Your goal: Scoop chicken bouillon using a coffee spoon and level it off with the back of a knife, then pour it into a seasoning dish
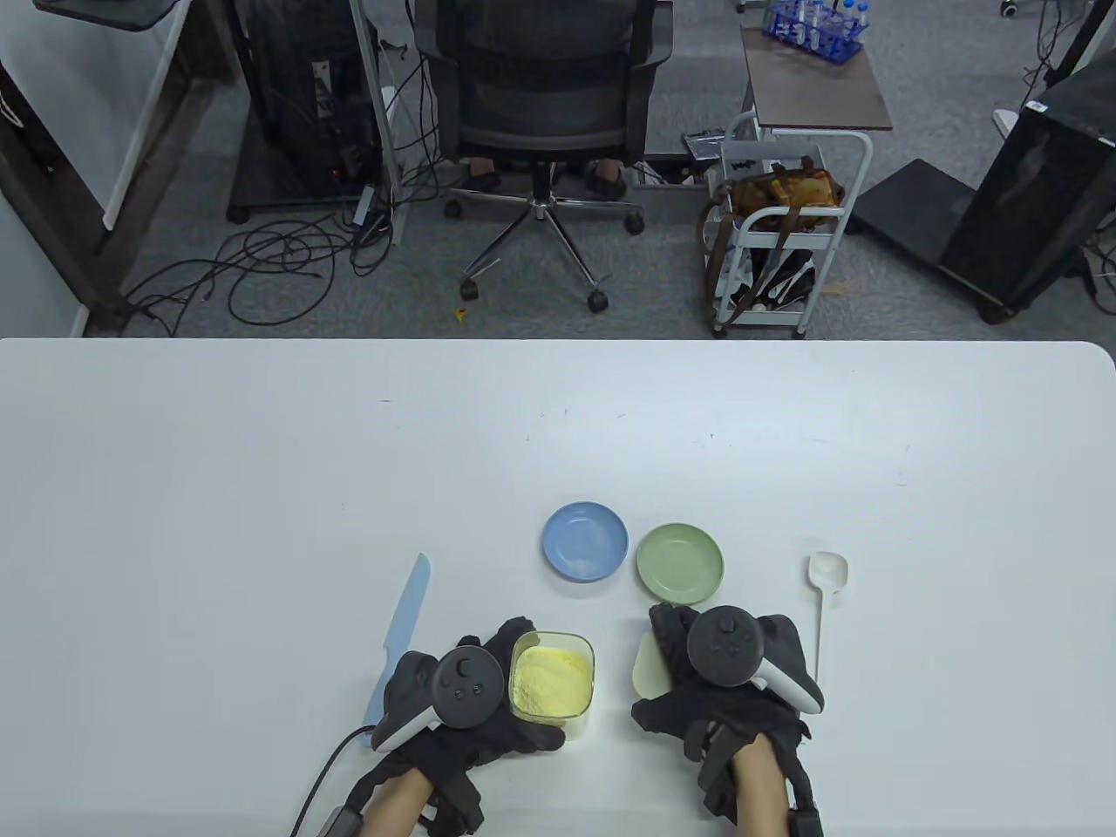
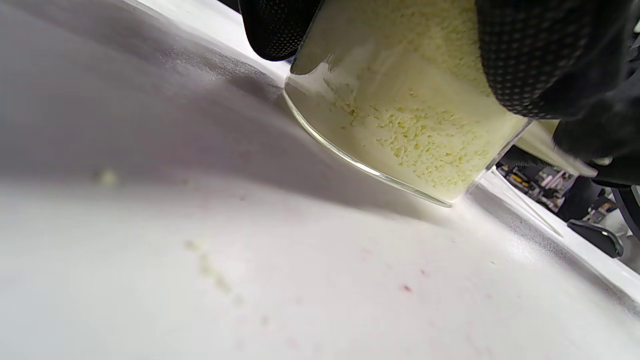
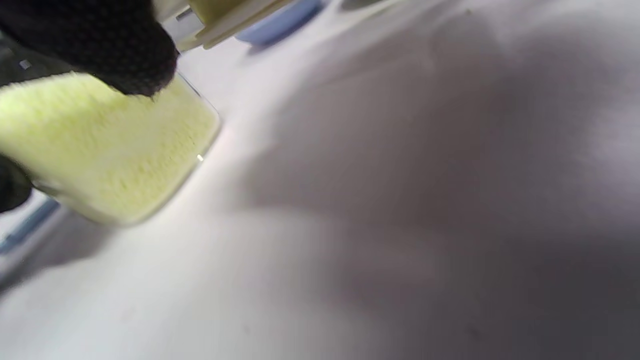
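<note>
The chicken bouillon [image 1: 549, 680] is a yellow powder in a small clear tub [image 1: 582, 689] near the front edge of the white table [image 1: 218, 488]. The tub is open at the top. It is gripped by the left hand [image 1: 462, 697], whose fingers are curled round its side, as is seen close up in the left wrist view. A pale lid [image 1: 649, 667] is held by the right hand [image 1: 724, 680], just to the right of the tub and apart from it. It looks like the tub's lid, taken off.

So only the opening seems to be done. No powder has been scooped yet. The white coffee spoon [image 1: 824, 593] is lying on the table to the right of the right hand and is not touched. The light blue knife [image 1: 401, 636] is lying to the left of the left hand and is not touched either. The scoop, the levelling with the knife back and the pour are all left to do.

Two small dishes are set just behind the tub, a blue dish [image 1: 585, 540] and a green dish [image 1: 679, 562], side by side. Both look empty. Which one is meant for the powder cannot be told.

Nothing is in the way of the spoon, but the lid must be put down first, since both hands are full. Beyond the table, an office chair [image 1: 540, 105] and a small cart [image 1: 776, 227] are seen on the floor.
</note>
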